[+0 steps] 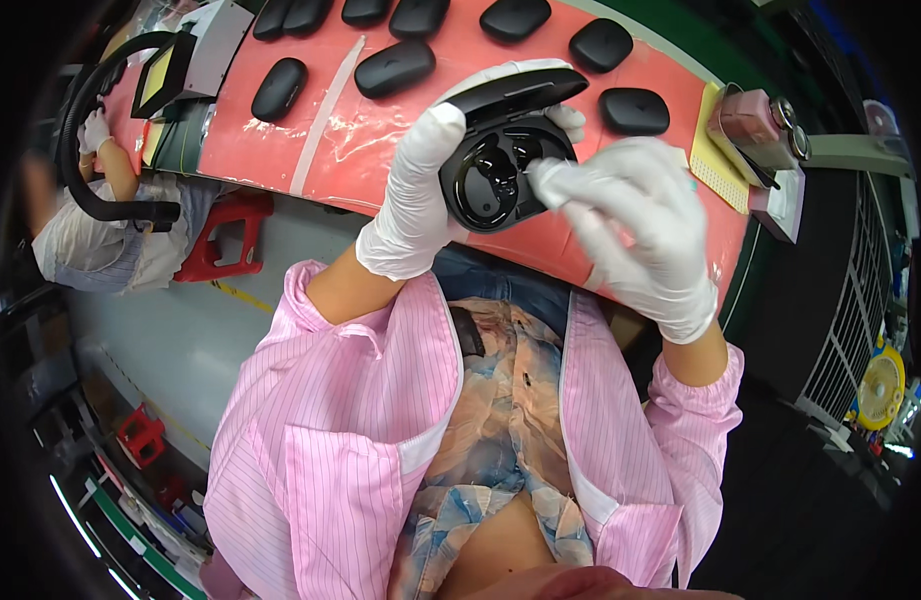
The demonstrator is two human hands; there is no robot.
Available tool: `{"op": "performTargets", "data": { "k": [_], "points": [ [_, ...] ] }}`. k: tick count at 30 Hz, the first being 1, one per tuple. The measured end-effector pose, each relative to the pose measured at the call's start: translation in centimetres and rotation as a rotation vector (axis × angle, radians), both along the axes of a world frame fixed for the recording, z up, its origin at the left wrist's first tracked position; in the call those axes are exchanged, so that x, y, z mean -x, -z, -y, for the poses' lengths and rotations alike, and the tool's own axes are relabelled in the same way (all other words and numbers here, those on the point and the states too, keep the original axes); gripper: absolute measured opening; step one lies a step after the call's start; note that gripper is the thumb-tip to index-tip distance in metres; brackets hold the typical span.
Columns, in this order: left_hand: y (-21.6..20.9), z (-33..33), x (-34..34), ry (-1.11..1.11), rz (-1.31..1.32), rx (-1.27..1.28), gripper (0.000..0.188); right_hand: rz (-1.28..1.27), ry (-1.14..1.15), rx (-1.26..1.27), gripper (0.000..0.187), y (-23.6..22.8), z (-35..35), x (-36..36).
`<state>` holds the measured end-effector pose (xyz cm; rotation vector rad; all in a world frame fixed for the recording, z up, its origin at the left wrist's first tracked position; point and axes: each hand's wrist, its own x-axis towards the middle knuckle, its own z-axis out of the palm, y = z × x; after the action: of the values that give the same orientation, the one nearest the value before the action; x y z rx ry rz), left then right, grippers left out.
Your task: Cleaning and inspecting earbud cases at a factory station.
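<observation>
In my white-gloved left hand (412,190) is a glossy black earbud charging case (483,205), its lid (515,92) swung up. The thumb presses the near left side, while the other fingers wrap behind the lid. My right hand (645,225), also gloved in white, reaches in from the right with its fingertips at the case's inner right side. Those fingers are bent together in a pinch, slightly blurred; what they hold, if anything, is hidden. Dark shiny shapes show in the case's hollows, but I cannot tell whether earbuds sit there.
Several closed black cases (395,68) lie across the pink-covered table (245,150). A yellow perforated pad (718,155) and a holder with pinkish contents (750,125) stand at the right. On the left are a black flexible arm (75,150), a red stool (225,235) and a co-worker's gloved hand (95,130).
</observation>
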<state>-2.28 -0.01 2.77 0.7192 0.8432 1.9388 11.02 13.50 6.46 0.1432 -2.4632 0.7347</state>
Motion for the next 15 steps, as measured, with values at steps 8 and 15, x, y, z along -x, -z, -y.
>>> {"op": "performTargets", "data": {
  "k": [8,15],
  "points": [
    [0.4,0.8,-0.8,0.202,0.062,0.049,0.08,-0.094,0.102,-0.159,0.028,1.1,-0.3,-1.2],
    [0.1,0.5,-1.6,0.078,0.032,-0.044,0.085,-0.025,0.153,0.201,0.032,2.7,1.2,-4.9]
  ]
}}
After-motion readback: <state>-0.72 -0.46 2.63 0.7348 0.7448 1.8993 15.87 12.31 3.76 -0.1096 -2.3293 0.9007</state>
